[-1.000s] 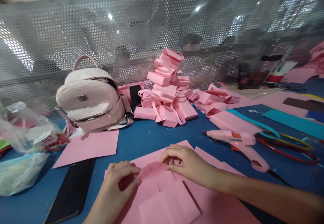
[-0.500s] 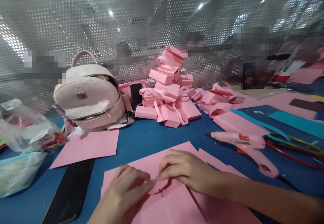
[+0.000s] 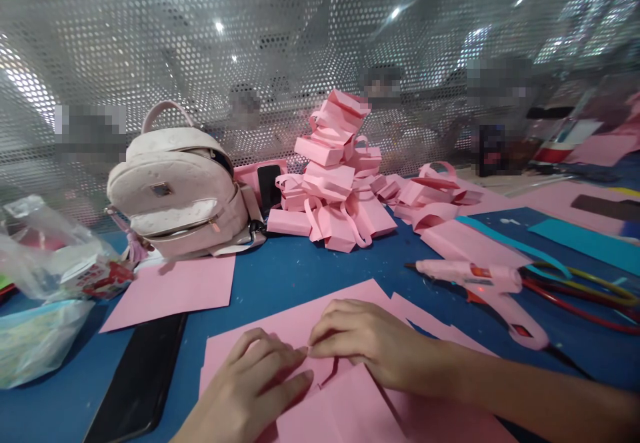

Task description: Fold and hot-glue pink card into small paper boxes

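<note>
A folded piece of pink paper (image 3: 345,403) lies in front of me on flat pink sheets (image 3: 370,296). My left hand (image 3: 260,376) is on the left side of its raised end, fingers curled over the flap and thumb lower down against the paper. From the other side, my right hand (image 3: 357,339) pinches the same flap with bent fingers. The fingertips of both hands meet at the fold and partly hide it. To the right, a pink hot glue gun (image 3: 475,276) lies on its side with a small red light showing.
A pile of small pink paper bags (image 3: 330,183) stands at the back, beside a white backpack (image 3: 175,189). Left are a black phone (image 3: 140,376), a pink sheet (image 3: 175,289) and plastic bags (image 3: 40,343). Blue strips (image 3: 590,243) and red-and-yellow handles (image 3: 590,303) lie right. A perforated metal panel (image 3: 300,43) rises behind.
My left thumb has moved down, away from my right fingertips, and my left fingers have shifted along the fold to meet them. My right hand has moved slightly left.
</note>
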Available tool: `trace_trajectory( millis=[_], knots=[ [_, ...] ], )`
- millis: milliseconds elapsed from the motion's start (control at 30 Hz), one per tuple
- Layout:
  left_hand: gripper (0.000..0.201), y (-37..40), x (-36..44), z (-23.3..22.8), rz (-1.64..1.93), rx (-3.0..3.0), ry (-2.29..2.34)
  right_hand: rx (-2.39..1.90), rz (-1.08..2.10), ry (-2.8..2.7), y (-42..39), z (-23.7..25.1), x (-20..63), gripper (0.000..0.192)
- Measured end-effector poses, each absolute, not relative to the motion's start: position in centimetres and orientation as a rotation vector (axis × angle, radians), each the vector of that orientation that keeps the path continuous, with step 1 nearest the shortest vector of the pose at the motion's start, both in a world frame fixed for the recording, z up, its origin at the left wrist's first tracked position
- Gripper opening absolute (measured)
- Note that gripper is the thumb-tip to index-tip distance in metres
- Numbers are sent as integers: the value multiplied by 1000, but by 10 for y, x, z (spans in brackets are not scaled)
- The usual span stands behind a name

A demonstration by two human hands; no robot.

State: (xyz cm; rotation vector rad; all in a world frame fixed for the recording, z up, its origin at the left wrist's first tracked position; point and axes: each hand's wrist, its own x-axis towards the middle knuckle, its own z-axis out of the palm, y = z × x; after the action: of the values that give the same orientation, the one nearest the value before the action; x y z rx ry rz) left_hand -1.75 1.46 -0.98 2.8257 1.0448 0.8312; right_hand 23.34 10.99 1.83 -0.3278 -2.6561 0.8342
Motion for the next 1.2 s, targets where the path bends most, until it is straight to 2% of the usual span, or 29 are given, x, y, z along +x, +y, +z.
trace_trajectory(
  millis=[400, 500, 600, 733, 933, 1200],
  knots=[
    [27, 19, -19, -9, 864, 2885, 1044, -418, 733, -2642, 110, 11, 234, 40],
    [29, 19, -20, -6, 925, 2814, 1125, -477, 740, -2613, 110, 12, 234, 29],
    [21, 16, -21, 2, 882, 2667, 1231, -531, 775, -2572, 110, 14, 235, 17],
    [14, 14, -22, 10, 957, 2484, 1305, -564, 840, -2497, 111, 14, 235, 12],
    [10, 12, -26, 7, 1064, 2290, 1445, -702, 948, -2361, 112, 14, 236, 20],
    [13, 3, -26, 9, 1277, 2266, 1520, -481, 941, -2405, 109, 20, 235, 33]
  ],
)
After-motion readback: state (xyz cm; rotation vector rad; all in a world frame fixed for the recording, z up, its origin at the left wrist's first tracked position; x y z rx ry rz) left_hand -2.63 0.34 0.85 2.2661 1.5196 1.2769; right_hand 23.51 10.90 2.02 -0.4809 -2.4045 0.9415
